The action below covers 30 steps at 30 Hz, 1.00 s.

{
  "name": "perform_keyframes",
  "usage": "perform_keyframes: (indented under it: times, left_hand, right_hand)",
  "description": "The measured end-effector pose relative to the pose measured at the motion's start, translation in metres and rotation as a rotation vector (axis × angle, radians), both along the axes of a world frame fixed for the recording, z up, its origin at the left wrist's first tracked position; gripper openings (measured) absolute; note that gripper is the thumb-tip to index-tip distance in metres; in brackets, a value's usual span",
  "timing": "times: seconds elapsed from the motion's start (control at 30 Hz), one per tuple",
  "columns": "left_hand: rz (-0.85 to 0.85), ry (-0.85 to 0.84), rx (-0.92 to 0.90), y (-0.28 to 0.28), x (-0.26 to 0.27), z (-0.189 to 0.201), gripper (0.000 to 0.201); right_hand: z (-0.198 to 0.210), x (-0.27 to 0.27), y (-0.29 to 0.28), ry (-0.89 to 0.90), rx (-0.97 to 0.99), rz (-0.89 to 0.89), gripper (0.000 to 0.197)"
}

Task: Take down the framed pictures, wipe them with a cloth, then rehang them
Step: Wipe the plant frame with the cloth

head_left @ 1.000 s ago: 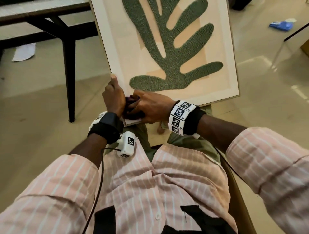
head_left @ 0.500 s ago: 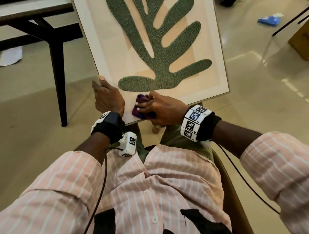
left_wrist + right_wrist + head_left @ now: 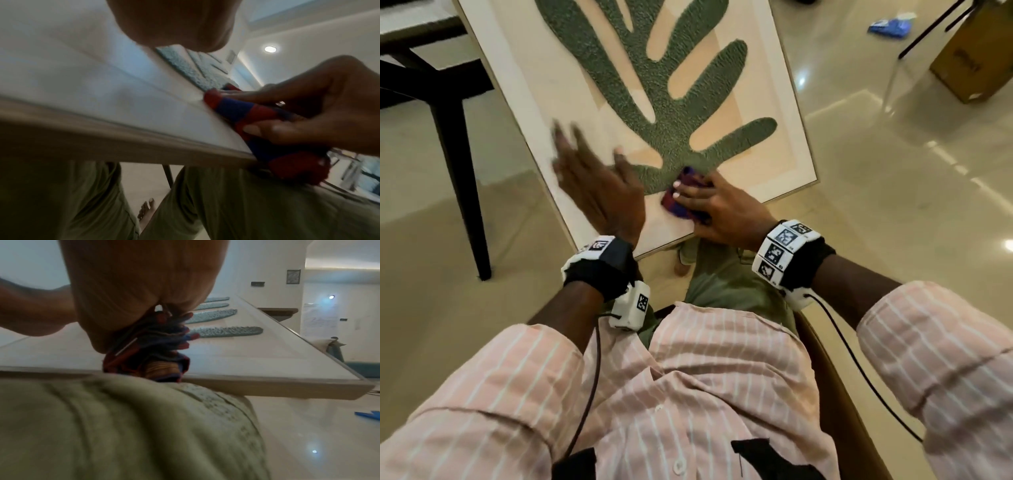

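Observation:
A large framed picture with a green leaf shape on cream rests tilted on my lap, its near edge against my thighs. My left hand lies over its lower left part with fingers spread and straight, blurred by motion. My right hand presses a bunched red-and-blue cloth onto the glass near the bottom edge, thumb and fingers curled round it. The cloth shows under those fingers in the left wrist view, and the cloth hangs below my palm in the right wrist view.
A dark table leg stands on the glossy floor at the left. A cardboard box sits at the upper right, with a blue item on the floor beyond. I sit in a chair, green trousers under the frame.
My left hand let go of the frame's left edge and spread flat onto the picture's front. The right hand slid the cloth right and up, off the bottom left corner.

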State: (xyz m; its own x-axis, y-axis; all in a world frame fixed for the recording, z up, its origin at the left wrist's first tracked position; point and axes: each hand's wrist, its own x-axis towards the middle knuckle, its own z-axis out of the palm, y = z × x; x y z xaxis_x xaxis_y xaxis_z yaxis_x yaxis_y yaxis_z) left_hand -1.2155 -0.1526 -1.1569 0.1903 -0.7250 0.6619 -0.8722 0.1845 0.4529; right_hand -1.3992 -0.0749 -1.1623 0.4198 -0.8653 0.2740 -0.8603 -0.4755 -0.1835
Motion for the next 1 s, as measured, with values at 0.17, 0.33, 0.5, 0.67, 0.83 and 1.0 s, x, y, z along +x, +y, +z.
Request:
perform_keyframes:
  times: [0.17,0.33,0.5,0.67,0.83,1.0]
  left_hand:
    - [-0.417,-0.121,0.042,0.004,-0.034,-0.007,0.058]
    - [-0.428,-0.205,0.117,0.0,-0.034,-0.022,0.062]
    - [-0.431,-0.22,0.114,-0.002,-0.033,-0.02,0.061]
    - [-0.423,-0.251,0.106,-0.001,-0.032,-0.02,0.063]
    - [-0.455,-0.271,0.073,-0.011,-0.018,-0.012,0.061]
    - [-0.323,-0.338,0.078,-0.037,-0.034,0.032,0.054]
  right_hand:
    - [-0.009,-0.036,-0.004,-0.325,-0.089,-0.4,0.056]
    - [-0.008,-0.042,-0.006,-0.267,-0.051,-0.742,0.059]
    - [-0.024,-0.082,-0.014,-0.329,-0.098,-0.896,0.062]
    - [0.006,-0.092,-0.038,-0.294,0.091,-1.157,0.068]
    - [0.029,-0.113,-0.068,-0.47,0.172,-1.23,0.054]
    - [0.029,-0.132,-0.067,-0.703,0.156,-1.208,0.05]
